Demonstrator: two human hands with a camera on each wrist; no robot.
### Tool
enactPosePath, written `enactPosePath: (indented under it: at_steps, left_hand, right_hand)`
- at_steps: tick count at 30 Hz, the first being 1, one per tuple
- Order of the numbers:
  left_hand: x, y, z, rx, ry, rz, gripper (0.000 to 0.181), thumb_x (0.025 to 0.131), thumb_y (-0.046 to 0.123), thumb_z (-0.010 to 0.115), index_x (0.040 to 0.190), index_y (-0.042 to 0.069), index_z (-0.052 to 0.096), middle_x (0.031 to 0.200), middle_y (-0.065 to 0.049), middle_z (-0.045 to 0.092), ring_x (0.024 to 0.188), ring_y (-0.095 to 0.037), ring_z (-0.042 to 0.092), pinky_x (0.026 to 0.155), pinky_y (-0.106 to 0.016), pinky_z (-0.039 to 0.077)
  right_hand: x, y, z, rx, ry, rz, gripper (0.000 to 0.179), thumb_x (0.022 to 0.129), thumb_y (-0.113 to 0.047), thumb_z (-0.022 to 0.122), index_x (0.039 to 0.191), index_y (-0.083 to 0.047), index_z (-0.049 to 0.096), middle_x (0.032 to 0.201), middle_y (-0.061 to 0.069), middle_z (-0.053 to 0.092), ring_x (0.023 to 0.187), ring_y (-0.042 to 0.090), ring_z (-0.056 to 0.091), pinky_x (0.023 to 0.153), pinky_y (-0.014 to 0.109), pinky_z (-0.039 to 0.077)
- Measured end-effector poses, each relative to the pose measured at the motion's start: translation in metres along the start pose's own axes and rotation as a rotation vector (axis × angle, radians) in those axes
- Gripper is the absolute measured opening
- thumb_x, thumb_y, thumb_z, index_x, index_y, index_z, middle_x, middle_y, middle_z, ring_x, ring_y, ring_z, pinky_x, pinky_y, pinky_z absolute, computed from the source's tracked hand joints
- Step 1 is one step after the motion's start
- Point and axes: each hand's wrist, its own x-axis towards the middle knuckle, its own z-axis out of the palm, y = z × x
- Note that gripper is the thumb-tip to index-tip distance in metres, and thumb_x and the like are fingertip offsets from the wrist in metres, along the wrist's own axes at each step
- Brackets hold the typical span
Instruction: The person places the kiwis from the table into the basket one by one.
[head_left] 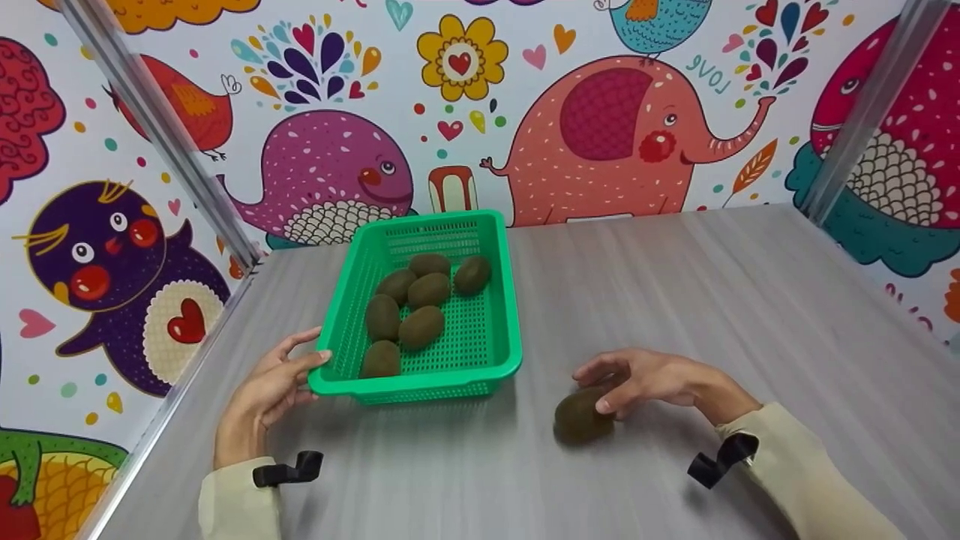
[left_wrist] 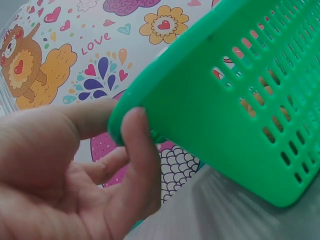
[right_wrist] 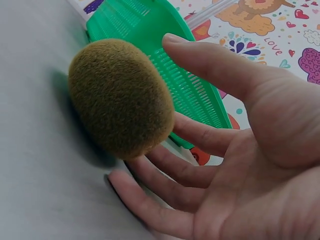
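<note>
My left hand [head_left: 268, 386] pinches the near left corner of a green plastic basket [head_left: 512, 330]. In the left wrist view, thumb and fingers lie on either side of the basket rim [left_wrist: 131, 95]. Several brown kiwis [head_left: 421, 328] lie inside, mostly toward the left. One more kiwi [head_left: 581, 416] rests on the table to the right of the basket. Around its far right side is my right hand [head_left: 649, 381], fingers loosely bent. The right wrist view shows fingertips right at the kiwi [right_wrist: 120, 97], partly hidden behind it, and the thumb raised apart from it.
The grey wood-grain table [head_left: 637, 285] carries the basket and the loose kiwi. Behind it stands a wall with cartoon animals [head_left: 600, 150]. Metal posts [head_left: 172, 142] rise at the left and right table corners. Each wrist wears a black strap mount [head_left: 289, 470].
</note>
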Motion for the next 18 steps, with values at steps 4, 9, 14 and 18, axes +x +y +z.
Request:
enactPosePath:
  at_steps: [4, 9, 14, 18]
  left_hand:
    - [0.0002, -0.0006, -0.0005, 0.004, 0.001, -0.001, 0.071, 0.099, 0.02, 0.063, 0.157, 0.01, 0.022, 0.096, 0.005, 0.073, 0.084, -0.009, 0.072, 0.071, -0.031, 0.061]
    - [-0.0006, -0.0013, -0.0007, 0.014, 0.012, -0.003, 0.071, 0.1, 0.021, 0.063, 0.157, 0.011, 0.023, 0.098, 0.006, 0.072, 0.084, -0.008, 0.072, 0.071, -0.03, 0.061]
    - [-0.0008, -0.0004, -0.0004, 0.01, 0.008, 0.003, 0.07, 0.1, 0.022, 0.063, 0.156, 0.011, 0.023, 0.098, 0.006, 0.072, 0.085, -0.007, 0.071, 0.071, -0.03, 0.061]
    - [-0.0013, 0.0001, -0.0001, 0.016, 0.006, -0.001, 0.07, 0.1, 0.022, 0.063, 0.156, 0.011, 0.023, 0.097, 0.006, 0.071, 0.084, -0.007, 0.071, 0.071, -0.029, 0.061]
  right_hand:
    - [-0.0005, -0.0001, 0.0013, 0.008, -0.005, -0.002, 0.065, 0.084, -0.013, 0.079, 0.141, 0.002, 0.051, 0.144, 0.025, 0.049, 0.11, 0.021, 0.059, 0.08, 0.031, 0.059]
    - [0.0001, -0.002, 0.0037, -0.033, -0.008, -0.027, 0.065, 0.082, -0.01, 0.081, 0.14, 0.001, 0.052, 0.141, 0.023, 0.052, 0.11, 0.022, 0.058, 0.078, 0.028, 0.059]
    - [0.0005, -0.0028, 0.0071, -0.142, 0.001, -0.065, 0.061, 0.081, -0.011, 0.082, 0.137, -0.003, 0.057, 0.136, 0.018, 0.057, 0.114, 0.024, 0.054, 0.087, 0.023, 0.052]
    - [0.0007, -0.0027, 0.0098, -0.208, 0.011, -0.082, 0.059, 0.081, -0.013, 0.083, 0.134, -0.006, 0.06, 0.135, 0.015, 0.06, 0.113, 0.023, 0.055, 0.092, 0.021, 0.045]
